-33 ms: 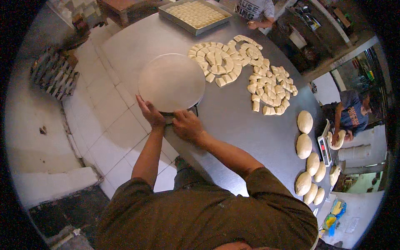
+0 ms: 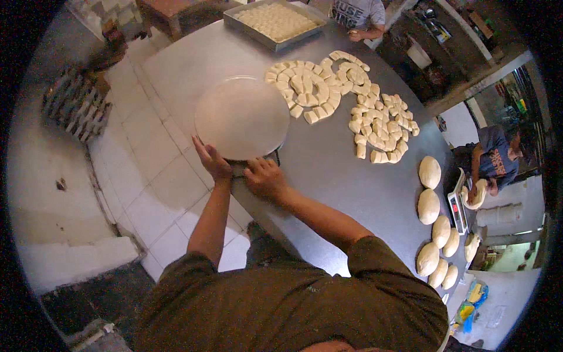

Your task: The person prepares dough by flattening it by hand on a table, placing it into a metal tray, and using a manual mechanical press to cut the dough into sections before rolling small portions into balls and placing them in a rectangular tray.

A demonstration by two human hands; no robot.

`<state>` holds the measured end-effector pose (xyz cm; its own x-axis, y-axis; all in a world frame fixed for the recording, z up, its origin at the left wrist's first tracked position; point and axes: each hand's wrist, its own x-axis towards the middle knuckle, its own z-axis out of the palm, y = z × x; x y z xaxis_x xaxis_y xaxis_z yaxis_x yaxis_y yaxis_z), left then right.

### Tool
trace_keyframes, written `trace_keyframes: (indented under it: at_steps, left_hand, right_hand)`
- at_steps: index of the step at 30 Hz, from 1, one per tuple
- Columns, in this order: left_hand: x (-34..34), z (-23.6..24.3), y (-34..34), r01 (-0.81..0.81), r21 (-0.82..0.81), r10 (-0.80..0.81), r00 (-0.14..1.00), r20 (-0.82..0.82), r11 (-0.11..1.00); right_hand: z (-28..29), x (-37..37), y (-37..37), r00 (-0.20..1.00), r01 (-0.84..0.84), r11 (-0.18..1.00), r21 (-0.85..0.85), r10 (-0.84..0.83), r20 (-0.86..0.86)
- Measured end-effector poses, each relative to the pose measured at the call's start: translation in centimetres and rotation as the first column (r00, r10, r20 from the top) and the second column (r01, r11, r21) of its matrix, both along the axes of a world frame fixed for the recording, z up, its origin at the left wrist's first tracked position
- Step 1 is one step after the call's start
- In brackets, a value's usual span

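Smooth grey metal worktable (image 2: 352,199), stretching right of the right hand (image 2: 265,178); round pale flat disc (image 2: 241,117), directly beyond both hands; left hand (image 2: 214,161) partly open against the disc's near-left rim; right-hand fingers curled at its near edge, hold unclear; cut cream dough pieces (image 2: 375,124), beyond and rightward.

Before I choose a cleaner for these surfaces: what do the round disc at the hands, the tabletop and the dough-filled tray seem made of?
Round disc: probably satin metal, from its soft sheen, though plastic is possible.
Tabletop: likely smooth steel, gray with blurred reflections.
Dough-filled tray: seemingly dull metal, from its thin gray walls.
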<state>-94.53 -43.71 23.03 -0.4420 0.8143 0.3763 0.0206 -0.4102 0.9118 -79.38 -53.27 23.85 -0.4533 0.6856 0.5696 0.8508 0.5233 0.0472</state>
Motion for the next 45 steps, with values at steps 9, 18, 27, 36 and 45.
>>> trace_keyframes:
  at_steps: [9, 18, 27, 36, 45]
  left_hand:
    - [-0.7, -1.4, 6.7, 0.08, 0.003, -0.08, 0.99, 0.119, 0.997]
    - [0.4, -1.0, 8.0, -0.144, -0.131, 0.075, 0.902, -0.426, 0.981]
    - [0.9, -1.7, 6.4, -0.209, 0.028, 0.168, 0.694, -0.7, 0.978]
    - [-0.3, 0.9, 6.3, -0.249, 0.038, 0.183, 0.589, -0.787, 0.968]
    - [1.0, 1.9, 5.1, -0.044, 0.075, 0.086, 0.586, -0.806, 0.996]
  right_hand:
    - [5.5, -0.1, 10.7, 0.977, 0.192, 0.883, -0.428, -0.214, -0.003]
    - [28.5, 3.8, 21.8, 0.983, 0.133, 0.87, -0.476, -0.177, -0.05]
    - [26.5, 11.0, 26.3, 0.883, 0.103, 0.989, -0.11, -0.142, -0.447]
    - [26.8, 13.5, 1.6, 0.161, 0.351, 0.921, -0.169, -0.237, -0.958]
    - [13.6, 16.6, -26.7, -0.827, 0.276, 0.77, -0.576, -0.115, -0.55]
